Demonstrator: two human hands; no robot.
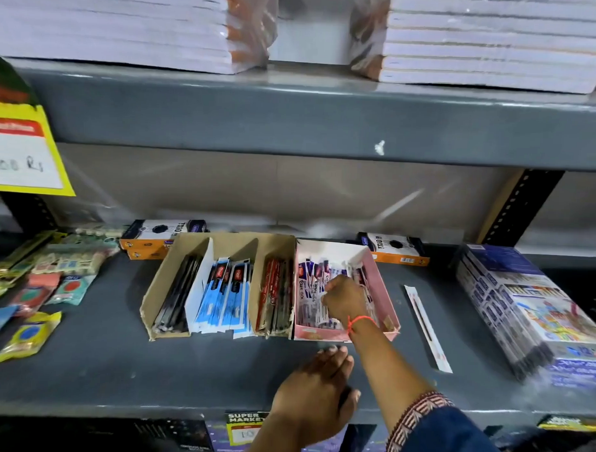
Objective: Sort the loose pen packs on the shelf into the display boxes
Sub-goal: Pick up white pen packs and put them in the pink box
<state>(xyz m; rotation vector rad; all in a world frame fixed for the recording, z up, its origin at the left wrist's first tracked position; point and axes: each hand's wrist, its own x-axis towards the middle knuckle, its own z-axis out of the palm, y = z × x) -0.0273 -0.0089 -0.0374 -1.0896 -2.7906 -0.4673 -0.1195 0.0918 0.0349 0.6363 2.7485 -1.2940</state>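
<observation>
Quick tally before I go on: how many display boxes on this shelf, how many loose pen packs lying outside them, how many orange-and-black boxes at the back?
Display boxes: 2, the brown cardboard box with dividers and the pink box, where the right hand is.
Loose pen packs: 1, the white pack right of the pink box.
Orange-and-black boxes: 2.
Total: 5

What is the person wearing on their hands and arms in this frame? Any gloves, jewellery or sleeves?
Both hands are bare, no gloves. The right hand has a thin orange-red thread tied round the wrist, and a dark blue sleeve further up the arm, edged with a maroon and white patterned cuff band. The left hand shows no ring, band or sleeve in view.
</observation>
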